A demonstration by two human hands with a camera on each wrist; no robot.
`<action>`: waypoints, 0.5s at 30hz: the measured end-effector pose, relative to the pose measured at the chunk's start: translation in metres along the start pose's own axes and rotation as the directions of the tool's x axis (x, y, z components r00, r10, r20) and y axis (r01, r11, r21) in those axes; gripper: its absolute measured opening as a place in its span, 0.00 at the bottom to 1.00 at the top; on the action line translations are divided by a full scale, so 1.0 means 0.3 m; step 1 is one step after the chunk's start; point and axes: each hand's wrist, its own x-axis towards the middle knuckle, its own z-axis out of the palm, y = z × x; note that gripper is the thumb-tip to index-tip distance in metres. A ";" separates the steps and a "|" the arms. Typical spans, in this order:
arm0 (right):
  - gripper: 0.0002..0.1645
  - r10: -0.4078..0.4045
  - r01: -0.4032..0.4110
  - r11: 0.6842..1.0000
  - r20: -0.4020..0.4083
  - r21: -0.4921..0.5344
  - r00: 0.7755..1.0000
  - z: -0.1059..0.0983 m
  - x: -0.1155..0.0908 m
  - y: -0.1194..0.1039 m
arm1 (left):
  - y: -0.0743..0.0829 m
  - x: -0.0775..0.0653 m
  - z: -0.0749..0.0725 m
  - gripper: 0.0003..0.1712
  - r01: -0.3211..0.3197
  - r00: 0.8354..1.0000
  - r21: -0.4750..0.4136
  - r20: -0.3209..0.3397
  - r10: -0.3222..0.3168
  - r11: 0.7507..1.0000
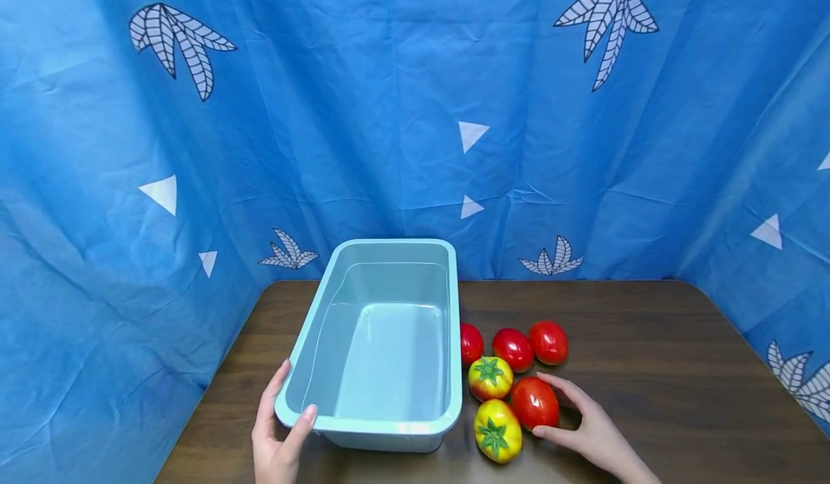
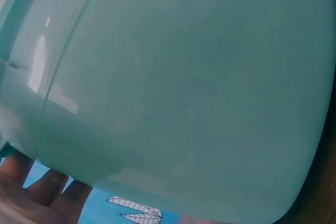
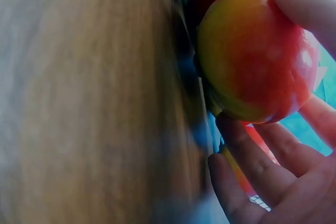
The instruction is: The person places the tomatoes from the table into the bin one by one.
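Note:
A light teal plastic bin [image 1: 382, 426] stands empty on the brown table. My left hand [image 1: 288, 405] grips its near left corner, thumb over the rim and fingers against the outer wall. In the left wrist view that wall [image 2: 184, 77] fills the frame, with my fingers [image 2: 47, 198] at the bottom left. To the right of the bin, my right hand [image 1: 546, 406] curls round a red tomato [image 1: 532, 397] that rests on the table. The right wrist view shows this tomato [image 3: 252, 56] close up, between my thumb above and my fingers [image 3: 252, 171] below.
Three red tomatoes [image 1: 512, 348] lie in a row behind the held one. Two yellow-red tomatoes [image 1: 490, 377] [image 1: 497, 430] lie between it and the bin. The wooden table [image 1: 648, 369] has bare surface to the right. A blue patterned cloth [image 1: 415, 109] hangs behind and at both sides.

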 end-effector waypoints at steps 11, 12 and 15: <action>0.44 0.027 -0.027 0.999 0.004 0.046 1.000 -0.020 0.011 -0.022 | -0.003 0.003 -0.001 0.38 -0.025 1.000 -0.021 0.008 0.025 0.999; 0.44 0.027 -0.027 0.998 0.003 0.051 1.000 -0.023 0.012 -0.024 | -0.004 0.002 -0.001 0.38 -0.026 1.000 -0.023 0.009 0.026 0.999; 0.43 0.027 -0.027 0.998 0.002 0.065 1.000 -0.029 0.016 -0.032 | -0.004 0.000 -0.002 0.38 -0.044 0.999 -0.049 0.014 0.044 0.998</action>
